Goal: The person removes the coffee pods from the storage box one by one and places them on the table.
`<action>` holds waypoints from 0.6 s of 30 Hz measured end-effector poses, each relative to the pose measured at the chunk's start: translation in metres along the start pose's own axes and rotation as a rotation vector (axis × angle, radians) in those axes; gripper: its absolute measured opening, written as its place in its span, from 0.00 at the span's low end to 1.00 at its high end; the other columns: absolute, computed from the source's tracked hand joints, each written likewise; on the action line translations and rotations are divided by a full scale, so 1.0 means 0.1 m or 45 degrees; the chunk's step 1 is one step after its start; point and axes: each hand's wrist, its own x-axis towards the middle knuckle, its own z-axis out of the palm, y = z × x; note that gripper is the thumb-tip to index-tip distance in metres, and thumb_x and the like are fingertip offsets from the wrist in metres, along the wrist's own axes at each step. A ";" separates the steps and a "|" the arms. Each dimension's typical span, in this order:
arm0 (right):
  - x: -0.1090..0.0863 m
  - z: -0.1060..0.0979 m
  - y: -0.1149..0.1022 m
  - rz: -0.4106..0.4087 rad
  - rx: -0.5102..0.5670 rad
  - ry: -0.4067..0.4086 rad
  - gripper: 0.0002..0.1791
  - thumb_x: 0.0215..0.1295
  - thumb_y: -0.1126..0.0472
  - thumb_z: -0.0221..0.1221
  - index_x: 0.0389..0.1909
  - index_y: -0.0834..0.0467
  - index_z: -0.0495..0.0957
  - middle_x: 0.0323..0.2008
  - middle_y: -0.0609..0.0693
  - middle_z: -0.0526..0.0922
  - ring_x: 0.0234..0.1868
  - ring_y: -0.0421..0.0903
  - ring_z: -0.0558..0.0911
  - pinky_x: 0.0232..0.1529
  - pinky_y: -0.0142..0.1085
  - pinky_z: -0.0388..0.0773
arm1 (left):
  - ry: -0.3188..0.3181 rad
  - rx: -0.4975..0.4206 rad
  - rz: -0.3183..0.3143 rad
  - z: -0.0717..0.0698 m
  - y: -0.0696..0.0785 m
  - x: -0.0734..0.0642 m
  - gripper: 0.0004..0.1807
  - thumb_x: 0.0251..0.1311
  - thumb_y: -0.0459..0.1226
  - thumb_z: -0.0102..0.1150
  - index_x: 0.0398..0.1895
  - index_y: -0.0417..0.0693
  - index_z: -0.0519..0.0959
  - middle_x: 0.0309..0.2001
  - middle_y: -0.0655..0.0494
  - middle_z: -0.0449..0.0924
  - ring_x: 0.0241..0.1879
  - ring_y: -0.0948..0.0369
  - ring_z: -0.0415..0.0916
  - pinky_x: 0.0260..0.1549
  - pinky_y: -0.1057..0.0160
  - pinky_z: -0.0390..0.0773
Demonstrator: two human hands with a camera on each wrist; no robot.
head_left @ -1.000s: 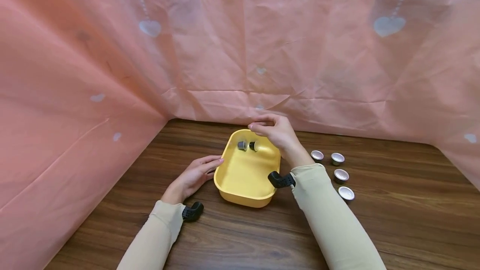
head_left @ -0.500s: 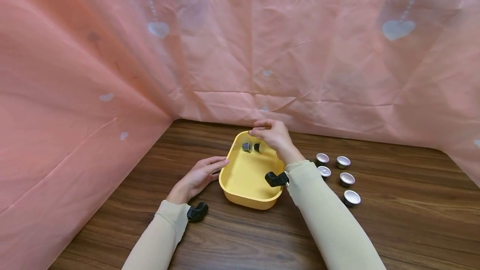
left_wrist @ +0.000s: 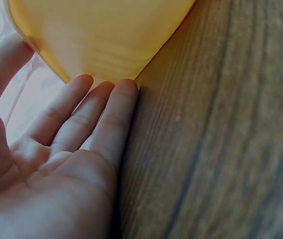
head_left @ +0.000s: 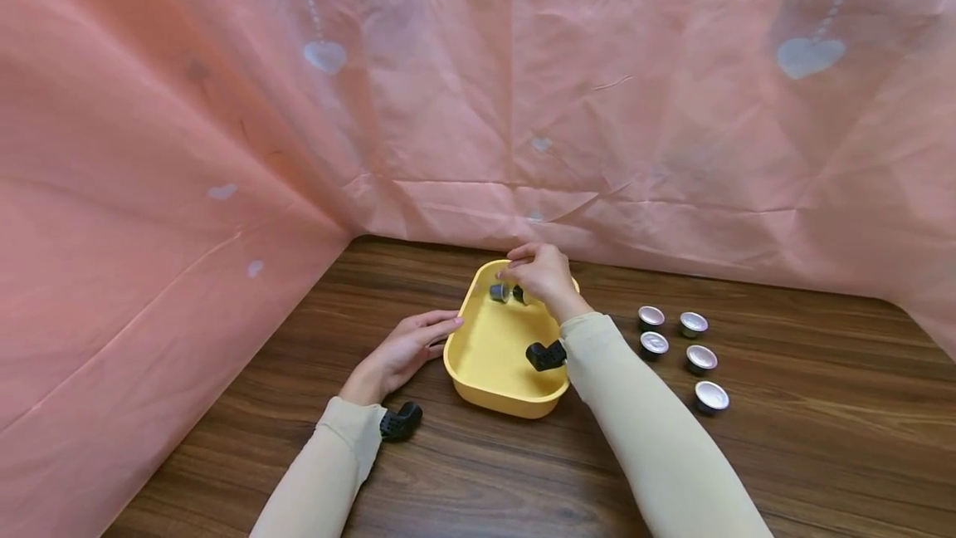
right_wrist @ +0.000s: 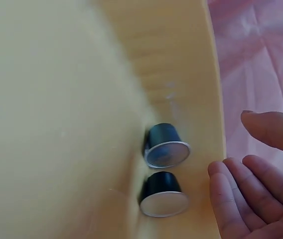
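Observation:
Two coffee capsules lie on their sides in the far end of a yellow tray: a grey-blue capsule and a black capsule. My left hand is at the tray's left side; its fingertips touch the outer wall, with the thumb at the rim. My right hand is over the tray's far end, close to the capsules. In the right wrist view its thumb and fingers stand apart with nothing between them, beside the rim. From the head camera, the right hand partly covers the black capsule.
To the right of the tray, several coffee capsules stand lid up on the wooden table, among them a near capsule and a far capsule. A pink curtain with pale hearts encloses the back and left.
The head view has turned slightly, shifting the scene rightward. My right hand has come lower and leftward over the tray, uncovering another capsule on the table. My left hand stays at the tray.

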 end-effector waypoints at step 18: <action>0.07 0.13 0.13 -0.027 -0.117 0.046 0.24 0.60 0.57 0.77 0.57 0.59 0.87 0.53 0.55 0.92 0.56 0.53 0.89 0.61 0.45 0.83 | 0.012 -0.015 -0.023 -0.01 0.03 0.00 0.26 0.79 0.42 0.60 0.72 0.37 0.76 0.73 0.44 0.77 0.65 0.60 0.78 0.71 0.51 0.76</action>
